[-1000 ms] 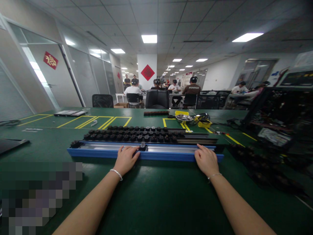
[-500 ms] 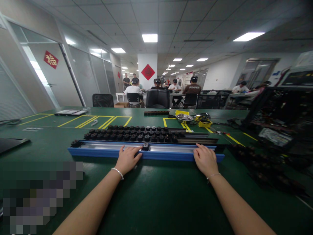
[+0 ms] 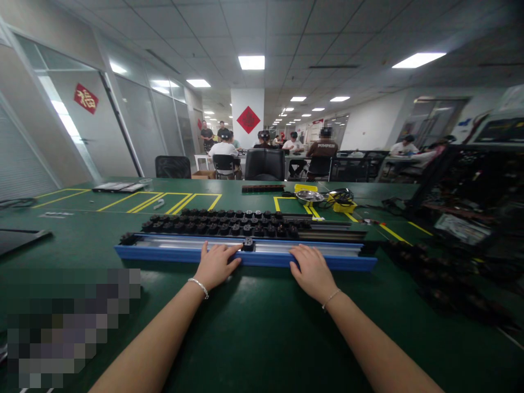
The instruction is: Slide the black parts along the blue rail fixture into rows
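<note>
A long blue tray point(image 3: 164, 254) lies crosswise on the green table, with a silvery rail point(image 3: 270, 246) along its inside. One black round part point(image 3: 248, 244) sits on the rail near its middle. My left hand point(image 3: 216, 263) rests on the tray's near edge, fingers apart, its index fingertip at the left side of that part. Right of the part, my right hand point(image 3: 311, 268) lies over the near edge with its fingers spread and nothing held. Behind the tray stand rows of black round parts point(image 3: 213, 224) on rails.
A metal bowl point(image 3: 309, 197), yellow holders point(image 3: 344, 207) and cables stand at the back right. More black parts point(image 3: 446, 278) lie at the right, beside an open dark equipment case point(image 3: 462, 185). Several people sit beyond the green table point(image 3: 254, 327).
My right hand has moved left along the tray, closer to its middle. The black part on the rail and my left fingertips have shifted slightly right.
</note>
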{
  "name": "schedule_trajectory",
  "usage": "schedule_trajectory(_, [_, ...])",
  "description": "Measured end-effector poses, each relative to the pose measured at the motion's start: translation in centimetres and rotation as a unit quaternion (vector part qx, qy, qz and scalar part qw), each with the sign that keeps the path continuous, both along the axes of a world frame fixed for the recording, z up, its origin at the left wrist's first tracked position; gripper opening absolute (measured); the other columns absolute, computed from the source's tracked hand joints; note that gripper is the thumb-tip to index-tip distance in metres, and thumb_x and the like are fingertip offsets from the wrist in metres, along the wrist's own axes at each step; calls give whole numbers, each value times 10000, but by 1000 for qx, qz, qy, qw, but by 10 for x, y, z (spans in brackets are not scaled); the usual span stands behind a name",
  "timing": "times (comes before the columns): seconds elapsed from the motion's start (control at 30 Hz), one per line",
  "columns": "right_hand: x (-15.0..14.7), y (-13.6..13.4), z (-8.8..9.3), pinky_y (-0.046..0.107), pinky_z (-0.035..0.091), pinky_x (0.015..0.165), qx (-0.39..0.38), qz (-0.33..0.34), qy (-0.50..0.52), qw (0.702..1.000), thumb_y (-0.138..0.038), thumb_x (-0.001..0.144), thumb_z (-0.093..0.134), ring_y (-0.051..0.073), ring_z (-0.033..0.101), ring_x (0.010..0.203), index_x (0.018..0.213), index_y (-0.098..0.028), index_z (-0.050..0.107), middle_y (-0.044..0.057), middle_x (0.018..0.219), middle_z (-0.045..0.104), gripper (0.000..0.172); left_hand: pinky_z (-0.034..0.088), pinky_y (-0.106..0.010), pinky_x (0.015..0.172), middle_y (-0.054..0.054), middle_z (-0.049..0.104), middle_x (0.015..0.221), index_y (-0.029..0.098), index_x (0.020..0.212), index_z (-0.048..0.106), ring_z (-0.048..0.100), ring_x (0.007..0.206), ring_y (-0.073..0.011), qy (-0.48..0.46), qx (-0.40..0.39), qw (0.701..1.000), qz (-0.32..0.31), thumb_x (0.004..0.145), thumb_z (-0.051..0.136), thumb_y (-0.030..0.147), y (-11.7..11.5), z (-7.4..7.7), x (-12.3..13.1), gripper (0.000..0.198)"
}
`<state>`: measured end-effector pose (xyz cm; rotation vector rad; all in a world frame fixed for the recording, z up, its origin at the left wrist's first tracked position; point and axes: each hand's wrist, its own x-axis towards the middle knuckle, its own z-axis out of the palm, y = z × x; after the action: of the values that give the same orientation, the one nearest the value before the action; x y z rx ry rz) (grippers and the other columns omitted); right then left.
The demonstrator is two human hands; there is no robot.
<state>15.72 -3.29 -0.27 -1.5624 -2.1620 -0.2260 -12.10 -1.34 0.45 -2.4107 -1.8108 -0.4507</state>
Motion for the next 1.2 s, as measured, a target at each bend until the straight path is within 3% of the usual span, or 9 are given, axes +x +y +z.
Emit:
schedule_trajectory(0.2, [-35, -4, 4, 406, 206, 1073, -36, 51, 7, 998, -253, 831, 429, 191, 450, 1187, 1237, -211, 506, 70, 1265, 555, 415, 94, -647, 1022, -55, 619, 1015, 398, 1306, 444, 519, 1049, -265, 19, -11, 1000, 1, 859, 416, 502, 0, 1, 2, 460])
schedule_trajectory(0.67, [-70, 3, 9, 501, 168, 1038, -72, 30, 8, 997, -253, 813, 437, 218, 479, 1113, 1282, -331, 454, 30, 1219, 577, 476, 101, -722, 961, -76, 603, 1015, 441, 1327, 393, 516, 1048, -305, 45, -18, 999, -10, 830, 448, 526, 1, 2, 3, 507])
schedule_trajectory(1.2, [-76, 5, 7, 466, 189, 1008, -57, 17, -17, 998, -231, 811, 430, 215, 506, 1036, 1212, -316, 506, 39, 1101, 620, 417, 93, -717, 972, -71, 607, 1027, 453, 1334, 375, 512, 1060, -307, 50, -10, 999, -5, 835, 456, 513, 1, 2, 4, 508])
